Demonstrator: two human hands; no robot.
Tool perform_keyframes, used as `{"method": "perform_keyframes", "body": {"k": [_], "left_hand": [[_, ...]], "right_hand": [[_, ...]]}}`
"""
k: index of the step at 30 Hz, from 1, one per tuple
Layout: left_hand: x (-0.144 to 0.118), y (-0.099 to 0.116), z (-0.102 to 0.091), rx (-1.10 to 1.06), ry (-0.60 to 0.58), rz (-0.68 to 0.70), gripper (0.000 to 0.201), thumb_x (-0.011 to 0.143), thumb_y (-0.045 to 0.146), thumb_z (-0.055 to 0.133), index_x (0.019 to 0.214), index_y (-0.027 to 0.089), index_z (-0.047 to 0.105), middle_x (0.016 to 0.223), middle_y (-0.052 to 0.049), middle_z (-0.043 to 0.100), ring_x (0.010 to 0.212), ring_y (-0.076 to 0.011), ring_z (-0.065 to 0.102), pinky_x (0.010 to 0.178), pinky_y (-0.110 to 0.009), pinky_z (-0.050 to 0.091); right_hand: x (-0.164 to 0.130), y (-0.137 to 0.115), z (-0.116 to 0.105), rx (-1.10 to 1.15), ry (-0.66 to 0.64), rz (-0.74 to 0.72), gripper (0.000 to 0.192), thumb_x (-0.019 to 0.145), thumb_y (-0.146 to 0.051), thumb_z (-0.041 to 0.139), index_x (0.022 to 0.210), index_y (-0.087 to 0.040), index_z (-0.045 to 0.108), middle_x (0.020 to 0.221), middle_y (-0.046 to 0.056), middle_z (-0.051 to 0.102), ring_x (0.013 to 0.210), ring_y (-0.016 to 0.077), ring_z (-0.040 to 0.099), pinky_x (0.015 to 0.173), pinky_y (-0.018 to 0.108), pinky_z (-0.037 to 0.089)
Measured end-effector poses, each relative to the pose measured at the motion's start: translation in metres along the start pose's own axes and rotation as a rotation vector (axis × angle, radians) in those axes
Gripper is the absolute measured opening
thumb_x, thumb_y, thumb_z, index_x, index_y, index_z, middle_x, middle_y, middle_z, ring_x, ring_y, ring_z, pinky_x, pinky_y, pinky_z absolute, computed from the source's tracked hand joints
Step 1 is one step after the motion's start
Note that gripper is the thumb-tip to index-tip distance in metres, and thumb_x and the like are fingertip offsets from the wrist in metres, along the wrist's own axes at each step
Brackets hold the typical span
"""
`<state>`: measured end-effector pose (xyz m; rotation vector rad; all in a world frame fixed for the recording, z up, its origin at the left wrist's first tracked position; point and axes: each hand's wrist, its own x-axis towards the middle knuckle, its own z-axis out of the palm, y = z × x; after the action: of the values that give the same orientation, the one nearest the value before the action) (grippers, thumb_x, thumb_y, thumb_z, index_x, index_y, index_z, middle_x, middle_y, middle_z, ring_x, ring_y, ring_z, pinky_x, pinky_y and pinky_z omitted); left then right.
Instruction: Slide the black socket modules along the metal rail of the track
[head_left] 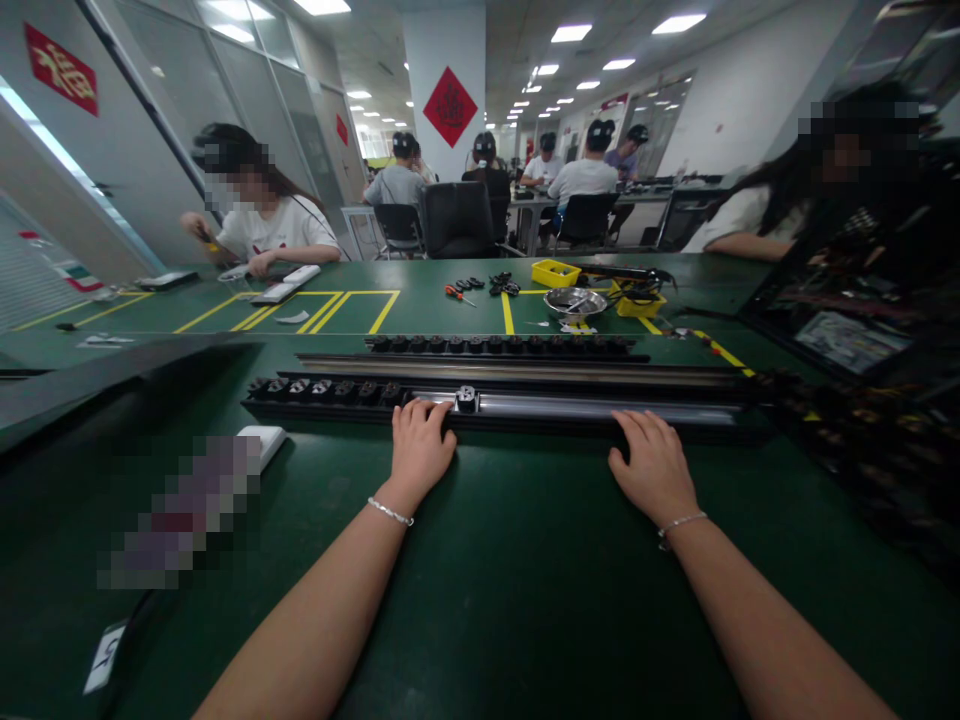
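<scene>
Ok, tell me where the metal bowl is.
In the head view, the metal bowl sits far across the green table, right of centre, between two yellow trays, beyond the long rails.

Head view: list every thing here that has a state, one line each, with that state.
Left hand: open, palm down, fingers on the near rail.
Right hand: open, palm down, at the rail's edge.
Near rail: lying flat on the table.
Far rail: flat, untouched.
Metal bowl: upright.
Yellow bin: upright.
</scene>
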<state>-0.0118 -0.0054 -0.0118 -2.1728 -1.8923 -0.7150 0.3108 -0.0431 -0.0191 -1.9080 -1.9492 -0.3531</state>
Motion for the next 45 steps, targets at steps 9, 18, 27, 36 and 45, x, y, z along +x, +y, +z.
{"method": "perform_keyframes", "body": {"k": [9, 18, 27, 36, 45], "left_hand": [[0.0003, 0.0022, -0.0031, 0.005, -0.009, 0.012, 0.044, 0.078, 0.023, 0.052, 0.121, 0.026, 0.058, 0.113, -0.008, 0.059, 0.114, -0.0278, 0.047, 0.109, -0.052, 0.023], [0.0011, 0.0043, -0.0047, 0.028, -0.014, 0.076, 0.043, 0.079, 0.023, 0.051, 0.122, 0.023, 0.055, 0.114, -0.008, 0.060, 0.113, -0.0276, 0.048, 0.110, -0.052, 0.022], [0.0026, 0.0079, -0.0023, 0.008, -0.007, 0.144, 0.041, 0.079, 0.023, 0.051, 0.119, 0.014, 0.053, 0.111, -0.010, 0.063, 0.109, -0.0272, 0.051, 0.110, -0.047, 0.023], [0.0008, 0.0077, -0.0022, 0.027, 0.003, 0.181, 0.046, 0.078, 0.025, 0.053, 0.122, 0.013, 0.050, 0.113, -0.012, 0.061, 0.110, -0.0281, 0.050, 0.109, -0.047, 0.025], [0.0012, 0.0081, -0.0034, 0.037, 0.001, 0.193, 0.047, 0.078, 0.025, 0.055, 0.123, 0.016, 0.051, 0.111, -0.010, 0.060, 0.108, -0.0277, 0.049, 0.107, -0.045, 0.026]], "right_hand": [[0.0001, 0.0017, 0.0023, -0.010, 0.020, -0.015, 0.048, 0.083, -0.026, 0.041, 0.127, -0.011, 0.050, 0.128, 0.015, 0.052, 0.127, 0.0300, 0.037, 0.104, 0.050, 0.032], [-0.0008, 0.0014, 0.0030, -0.007, 0.035, -0.021, 0.047, 0.083, -0.025, 0.040, 0.128, -0.013, 0.049, 0.128, 0.014, 0.052, 0.128, 0.0297, 0.037, 0.105, 0.049, 0.032], [-0.0001, 0.0017, 0.0021, -0.010, 0.001, -0.017, 0.049, 0.084, -0.029, 0.039, 0.129, -0.011, 0.048, 0.129, 0.015, 0.051, 0.128, 0.0297, 0.036, 0.106, 0.048, 0.031], [0.0005, 0.0002, 0.0008, -0.019, -0.005, -0.005, 0.049, 0.084, -0.029, 0.041, 0.128, -0.009, 0.049, 0.129, 0.014, 0.051, 0.128, 0.0296, 0.036, 0.108, 0.046, 0.030], [0.0005, 0.0001, 0.0036, -0.001, 0.016, 0.006, 0.048, 0.082, -0.027, 0.042, 0.127, -0.010, 0.050, 0.128, 0.016, 0.052, 0.129, 0.0301, 0.035, 0.106, 0.050, 0.031]]}}
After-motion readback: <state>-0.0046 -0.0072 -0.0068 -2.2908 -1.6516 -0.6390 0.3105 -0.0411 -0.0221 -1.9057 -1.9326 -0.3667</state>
